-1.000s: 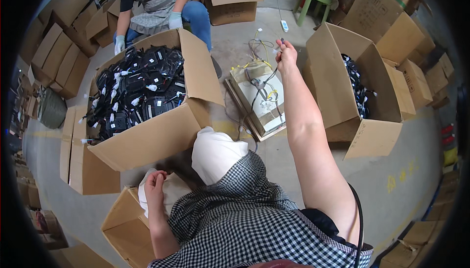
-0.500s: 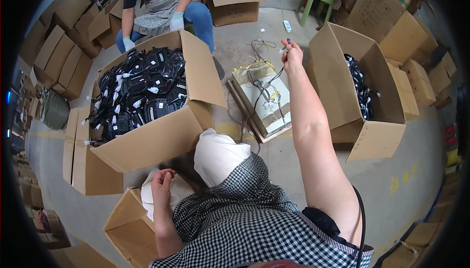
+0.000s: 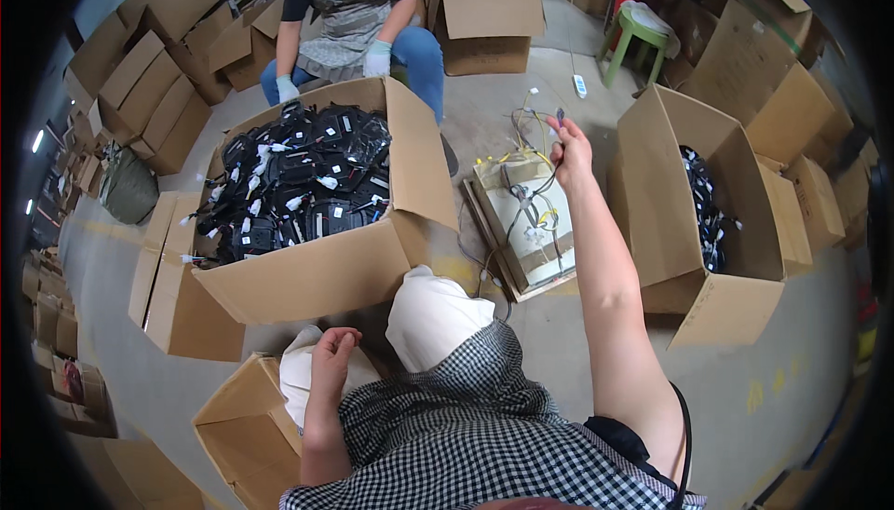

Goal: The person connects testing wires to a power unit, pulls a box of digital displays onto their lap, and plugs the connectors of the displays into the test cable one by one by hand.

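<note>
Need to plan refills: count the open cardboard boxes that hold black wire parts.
2. One large open brown cardboard box at left-centre is heaped with black bundles; another open brown cardboard box at right shows some inside. Other boxes' contents are hidden.

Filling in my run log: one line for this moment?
right hand: raised, gripping wire harness | left hand: resting on white bundle | flat board: below harness

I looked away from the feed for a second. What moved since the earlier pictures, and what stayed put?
The right hand, pinching the wires, has stretched a little farther out over the board; its grip looks unchanged. The left hand has kept resting by the white cloth at the small box. The co-worker has shifted their gloved hands slightly. The big box of black parts has stayed put.
</note>
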`<state>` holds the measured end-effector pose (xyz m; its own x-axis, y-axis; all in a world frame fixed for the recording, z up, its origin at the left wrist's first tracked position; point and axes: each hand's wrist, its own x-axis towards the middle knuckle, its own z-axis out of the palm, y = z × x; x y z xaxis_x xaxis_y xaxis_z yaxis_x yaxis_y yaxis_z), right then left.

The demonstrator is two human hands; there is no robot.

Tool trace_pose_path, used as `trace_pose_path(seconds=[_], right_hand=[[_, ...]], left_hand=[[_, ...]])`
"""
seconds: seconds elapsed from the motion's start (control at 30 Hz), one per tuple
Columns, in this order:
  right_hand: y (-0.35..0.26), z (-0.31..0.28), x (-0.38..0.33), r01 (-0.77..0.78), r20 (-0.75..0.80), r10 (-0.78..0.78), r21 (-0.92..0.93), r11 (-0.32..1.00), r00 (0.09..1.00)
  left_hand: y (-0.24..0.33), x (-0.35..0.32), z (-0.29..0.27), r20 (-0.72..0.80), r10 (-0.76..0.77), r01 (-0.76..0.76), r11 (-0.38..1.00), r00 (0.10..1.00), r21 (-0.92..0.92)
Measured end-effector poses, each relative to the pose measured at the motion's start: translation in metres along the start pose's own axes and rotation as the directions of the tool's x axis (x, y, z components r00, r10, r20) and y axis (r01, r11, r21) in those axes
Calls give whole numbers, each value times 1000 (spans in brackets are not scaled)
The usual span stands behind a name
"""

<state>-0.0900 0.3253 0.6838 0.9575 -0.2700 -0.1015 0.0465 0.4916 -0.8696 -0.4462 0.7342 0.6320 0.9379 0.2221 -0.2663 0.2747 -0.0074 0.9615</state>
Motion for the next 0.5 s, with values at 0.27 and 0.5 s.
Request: trace_pose_path(seconds=[0.27,0.5], right_hand=[[10,61,-158,-127,707,334,-329,936,623],[45,31,-267,78,817,549,-544,835,-176]], left_hand=[[16,-12,23,131,-14,31,991,991,-127],[44,-33,48,100,53,67,433,994,-899]])
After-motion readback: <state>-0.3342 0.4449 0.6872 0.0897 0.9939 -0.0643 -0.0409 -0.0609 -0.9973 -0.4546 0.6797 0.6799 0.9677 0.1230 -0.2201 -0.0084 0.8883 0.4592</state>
